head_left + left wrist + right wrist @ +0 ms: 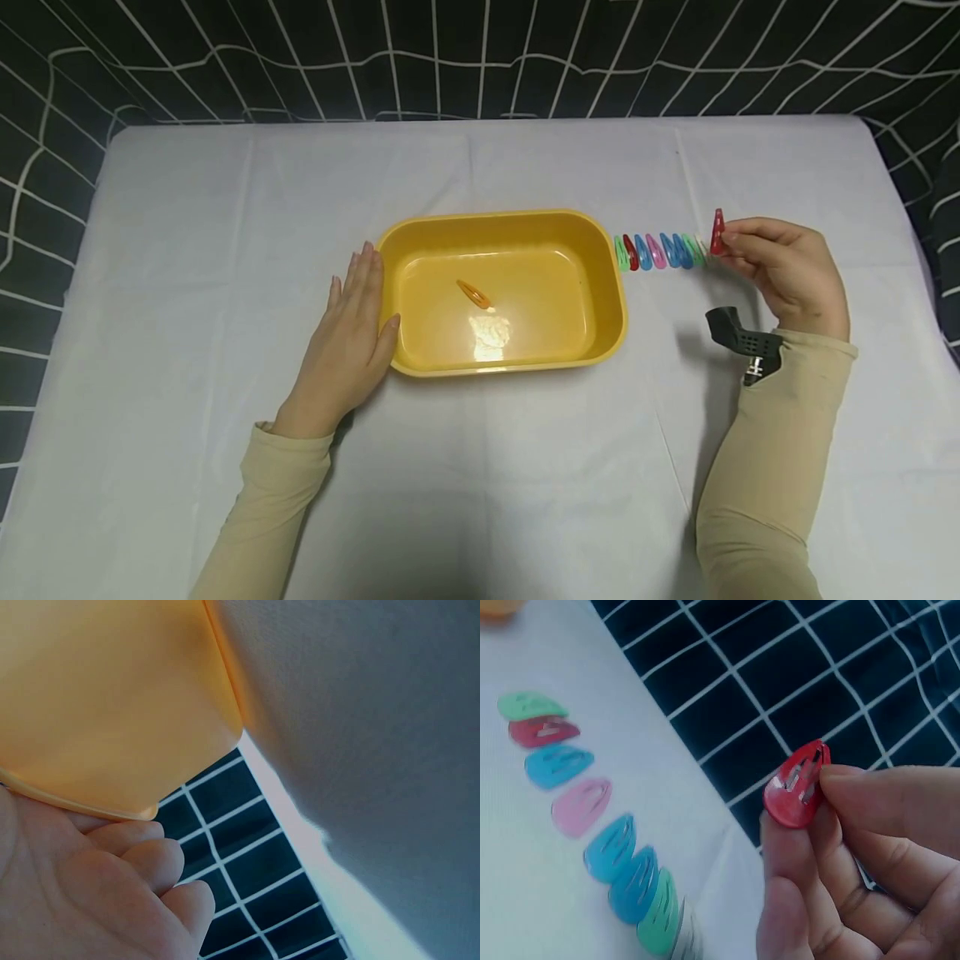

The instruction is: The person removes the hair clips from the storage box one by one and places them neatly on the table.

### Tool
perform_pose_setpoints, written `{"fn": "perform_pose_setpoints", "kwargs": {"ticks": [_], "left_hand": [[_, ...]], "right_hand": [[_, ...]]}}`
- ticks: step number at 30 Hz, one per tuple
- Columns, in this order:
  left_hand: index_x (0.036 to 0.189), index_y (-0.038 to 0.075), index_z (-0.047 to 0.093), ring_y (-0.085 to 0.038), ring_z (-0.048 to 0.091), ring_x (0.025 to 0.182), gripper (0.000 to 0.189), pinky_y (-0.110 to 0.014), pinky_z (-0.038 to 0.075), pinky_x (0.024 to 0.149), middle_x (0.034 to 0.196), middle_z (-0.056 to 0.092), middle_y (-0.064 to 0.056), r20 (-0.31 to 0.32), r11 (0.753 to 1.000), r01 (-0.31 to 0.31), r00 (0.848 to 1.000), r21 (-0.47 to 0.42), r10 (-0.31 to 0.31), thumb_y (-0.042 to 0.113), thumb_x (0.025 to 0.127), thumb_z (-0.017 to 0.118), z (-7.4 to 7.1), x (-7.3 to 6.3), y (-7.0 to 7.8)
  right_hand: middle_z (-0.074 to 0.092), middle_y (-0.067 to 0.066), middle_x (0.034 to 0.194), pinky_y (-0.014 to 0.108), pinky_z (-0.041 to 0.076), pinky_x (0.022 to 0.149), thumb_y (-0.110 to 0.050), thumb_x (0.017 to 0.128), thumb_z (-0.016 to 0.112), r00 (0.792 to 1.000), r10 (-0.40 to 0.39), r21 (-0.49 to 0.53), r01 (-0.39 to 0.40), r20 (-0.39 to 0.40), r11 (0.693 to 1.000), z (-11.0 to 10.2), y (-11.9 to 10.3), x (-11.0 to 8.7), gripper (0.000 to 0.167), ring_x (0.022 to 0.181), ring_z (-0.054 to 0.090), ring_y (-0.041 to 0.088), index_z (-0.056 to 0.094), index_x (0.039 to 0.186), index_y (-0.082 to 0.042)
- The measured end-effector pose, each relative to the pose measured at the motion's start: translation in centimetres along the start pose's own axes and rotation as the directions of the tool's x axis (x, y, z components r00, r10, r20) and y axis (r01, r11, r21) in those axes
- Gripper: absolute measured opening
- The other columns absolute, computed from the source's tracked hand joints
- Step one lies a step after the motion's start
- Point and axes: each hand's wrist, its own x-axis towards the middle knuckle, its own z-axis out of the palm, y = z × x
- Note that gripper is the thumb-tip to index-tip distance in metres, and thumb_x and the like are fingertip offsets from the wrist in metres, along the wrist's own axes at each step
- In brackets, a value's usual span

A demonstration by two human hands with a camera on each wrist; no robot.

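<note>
Between thumb and fingers my right hand (787,267) pinches a red hair clip (799,786), raised at the right end of a row of hair clips. That row runs rightward from the yellow tray (510,371) and has green, red, blue, pink and white clips, such as the pink hair clip (582,808) and a blue hair clip (559,765). My left hand (341,342) rests with straight fingers along the tray's left rim, its thumb at the near left corner. Inside the tray lies one orange hair clip (474,294).
A white cloth (187,333) covers the table under the tray and clips. Dark fabric with a white grid (465,67) borders the table behind and at the sides. A black wrist camera mount (742,337) sticks out from the right sleeve.
</note>
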Motion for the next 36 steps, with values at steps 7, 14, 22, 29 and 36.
{"fn": "perform_pose_setpoints", "kwargs": {"ticks": [7, 14, 22, 29, 36], "left_hand": [[0.147, -0.009, 0.011, -0.027, 0.005, 0.143, 0.063, -0.045, 0.005, 0.114, 0.156, 0.006, -0.019, 0.003, 1.000, 0.003, 1.000, -0.002, -0.003, 0.020, 0.099, 0.040, -0.1, -0.1, 0.0], [0.147, -0.009, 0.011, -0.028, 0.005, 0.143, 0.064, -0.046, 0.005, 0.114, 0.156, 0.006, -0.019, -0.001, 1.000, 0.001, 1.000, -0.004, -0.001, 0.020, 0.098, 0.041, -0.2, -0.1, -0.1], [0.147, -0.009, 0.011, -0.026, 0.004, 0.143, 0.064, -0.045, 0.005, 0.114, 0.156, 0.007, -0.019, -0.007, 1.000, 0.000, 1.000, -0.001, 0.000, 0.020, 0.098, 0.041, -0.2, 0.0, -0.2], [0.147, -0.009, 0.011, -0.027, 0.005, 0.143, 0.064, -0.045, 0.005, 0.114, 0.156, 0.007, -0.019, -0.008, 1.000, 0.001, 1.000, -0.006, -0.001, 0.019, 0.098, 0.041, -0.1, 0.0, -0.3], [0.147, -0.009, 0.011, -0.028, 0.006, 0.143, 0.064, -0.045, 0.004, 0.114, 0.156, 0.006, -0.018, -0.006, 1.000, 0.000, 1.000, -0.012, -0.001, 0.019, 0.098, 0.041, 0.1, 0.0, -0.1]], "right_hand": [[0.070, 0.010, 0.075, 0.022, 0.054, 0.058, 0.014, 0.083, 0.061, 0.998, -0.015, 0.045, 0.018, -0.062, 0.999, -0.6, 0.8, 0.6, 0.015, 0.062, 0.065, 0.014, 0.073, 0.080, 0.006], [0.069, 0.000, 0.067, 0.016, 0.051, 0.053, 0.009, 0.084, 0.063, 0.977, -0.015, -0.156, -0.019, -0.212, 0.988, -1.3, 1.5, 0.9, 0.022, 0.058, 0.063, 0.006, 0.075, 0.072, -0.006], [0.069, -0.005, 0.067, 0.014, 0.049, 0.054, 0.005, 0.082, 0.067, 0.968, -0.005, -0.237, -0.057, -0.252, 0.970, -2.0, 2.1, 1.4, 0.020, 0.060, 0.061, 0.003, 0.076, 0.072, -0.010], [0.067, -0.010, 0.067, 0.012, 0.048, 0.055, 0.001, 0.083, 0.069, 0.959, 0.024, -0.327, -0.119, -0.282, 0.937, -2.4, 2.2, 1.6, 0.023, 0.061, 0.058, 0.001, 0.076, 0.069, -0.016], [0.065, -0.013, 0.064, 0.012, 0.046, 0.053, 0.000, 0.084, 0.068, 0.965, 0.048, -0.421, -0.156, -0.256, 0.894, -2.8, 1.9, 2.0, 0.030, 0.056, 0.055, -0.001, 0.074, 0.063, -0.022]]}}
